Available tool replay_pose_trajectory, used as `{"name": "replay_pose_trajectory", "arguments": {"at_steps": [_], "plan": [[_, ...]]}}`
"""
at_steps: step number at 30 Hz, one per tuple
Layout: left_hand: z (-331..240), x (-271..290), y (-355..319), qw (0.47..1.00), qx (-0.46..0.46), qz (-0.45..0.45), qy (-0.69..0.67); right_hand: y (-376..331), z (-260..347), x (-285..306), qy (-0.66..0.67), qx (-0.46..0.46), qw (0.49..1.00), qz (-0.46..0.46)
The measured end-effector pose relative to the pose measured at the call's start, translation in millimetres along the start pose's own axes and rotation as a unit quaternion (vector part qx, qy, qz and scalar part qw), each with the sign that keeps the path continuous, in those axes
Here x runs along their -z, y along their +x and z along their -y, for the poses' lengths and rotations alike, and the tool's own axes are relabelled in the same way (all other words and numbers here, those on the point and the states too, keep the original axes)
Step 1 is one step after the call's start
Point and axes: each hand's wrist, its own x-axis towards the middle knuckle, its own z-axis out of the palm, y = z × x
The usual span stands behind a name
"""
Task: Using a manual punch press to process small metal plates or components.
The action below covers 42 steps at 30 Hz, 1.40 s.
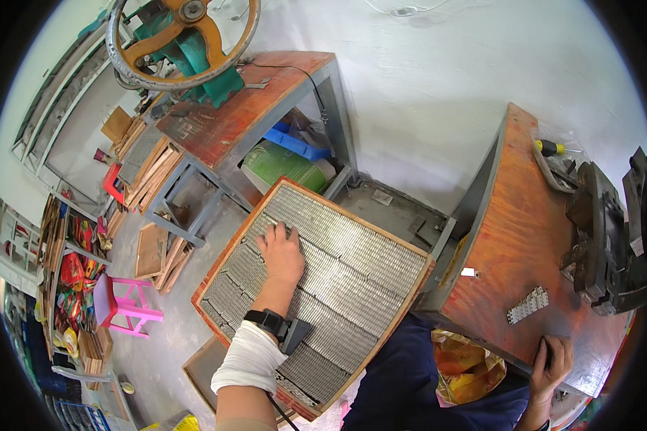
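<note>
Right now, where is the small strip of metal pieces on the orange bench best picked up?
Grip the metal strip across its narrow width, near its middle, coming straight down from above. It lies flat and slanted on the bench, with bare surface on both long sides. The right hand is nearest.

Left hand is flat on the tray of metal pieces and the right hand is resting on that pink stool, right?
Not quite. The head view shows the right hand gripping the near edge of the orange-brown bench, not the pink stool, which stands untouched on the floor at the left. The left hand does lie flat on the tray of metal pieces.
</note>
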Motion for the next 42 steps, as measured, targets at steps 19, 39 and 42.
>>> {"name": "replay_pose_trajectory", "arguments": {"at_steps": [19, 39, 42], "plan": [[-98.1, 48.6, -70.2, 0.961, -0.183, -0.011, -0.209, 8.4, 5.7, 0.1, 0.001, 0.028, 0.999, -0.026], [-109.5, 73.0, -102.5, 0.935, -0.243, 0.02, -0.259, -3.4, -8.6, 0.2, 0.029, 0.028, 0.999, -0.032], [-23.9, 59.2, -113.9, 0.959, -0.073, -0.067, -0.267, -5.0, -10.1, -1.1, 0.044, 0.018, 0.999, -0.007]]}}
